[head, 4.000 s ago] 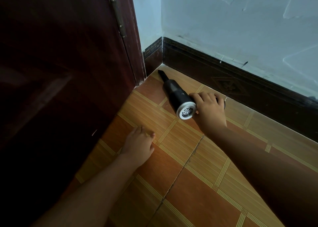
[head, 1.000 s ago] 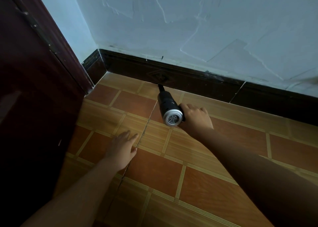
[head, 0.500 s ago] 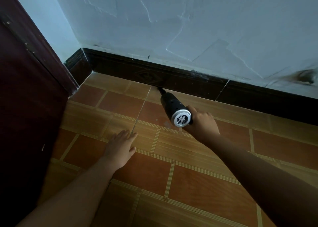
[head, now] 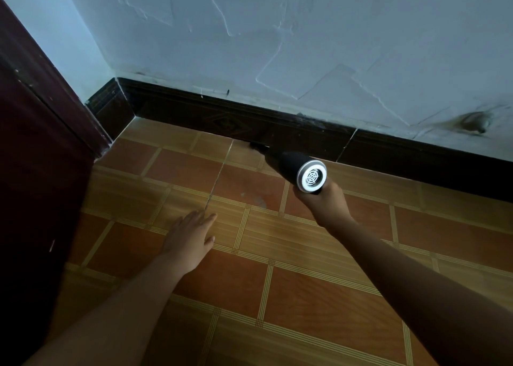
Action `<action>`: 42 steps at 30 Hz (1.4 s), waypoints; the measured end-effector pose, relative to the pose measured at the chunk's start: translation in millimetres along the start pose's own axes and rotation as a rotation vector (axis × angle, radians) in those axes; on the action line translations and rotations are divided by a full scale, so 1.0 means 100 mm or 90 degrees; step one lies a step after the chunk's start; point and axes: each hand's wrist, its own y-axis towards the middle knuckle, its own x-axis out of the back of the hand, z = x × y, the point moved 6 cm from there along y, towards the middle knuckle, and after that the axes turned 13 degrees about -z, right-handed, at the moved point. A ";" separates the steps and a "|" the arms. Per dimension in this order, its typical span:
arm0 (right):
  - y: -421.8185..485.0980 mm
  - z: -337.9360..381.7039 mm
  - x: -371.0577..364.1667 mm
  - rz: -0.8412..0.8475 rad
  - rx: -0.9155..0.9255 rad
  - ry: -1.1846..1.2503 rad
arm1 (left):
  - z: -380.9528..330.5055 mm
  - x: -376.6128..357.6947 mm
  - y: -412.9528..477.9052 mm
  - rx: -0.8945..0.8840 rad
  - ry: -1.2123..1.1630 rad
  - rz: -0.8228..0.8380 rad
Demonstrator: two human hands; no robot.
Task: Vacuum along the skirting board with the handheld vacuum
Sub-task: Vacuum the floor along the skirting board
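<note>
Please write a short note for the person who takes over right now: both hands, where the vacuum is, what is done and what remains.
Right hand grips the handheld vacuum below its silver rear end; the nozzle tip is at the foot of the skirting board.
Left hand lies flat on the tiled floor, holding nothing.
Done: from the corner by the door, where the nozzle was four seconds ago, to its present spot.
Left: the board to the right of the nozzle.
</note>
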 end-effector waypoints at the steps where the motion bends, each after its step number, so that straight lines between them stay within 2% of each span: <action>1: 0.00 -0.03 -0.02 0.003 -0.061 0.063 | 0.01 0.00 0.00 0.001 0.003 -0.002; 4: -0.02 -0.09 -0.08 0.011 -0.203 0.222 | 0.04 0.03 0.00 0.003 0.007 -0.007; 10: 0.03 -0.09 -0.19 -0.005 -0.301 0.327 | 0.10 0.03 0.00 0.006 0.003 -0.002; 17: 0.06 -0.13 -0.23 -0.052 -0.338 0.356 | 0.02 -0.01 0.04 -0.023 0.013 -0.004; 23: 0.02 -0.31 -0.02 -0.076 -0.390 0.366 | -0.12 -0.06 0.00 -0.104 0.182 0.014; 31: -0.05 -0.38 0.31 -0.098 -0.449 0.363 | -0.13 -0.04 0.00 -0.141 0.230 0.062; 42: 0.08 -0.36 0.54 -0.087 -0.407 0.313 | -0.20 -0.03 0.05 -0.132 0.238 0.084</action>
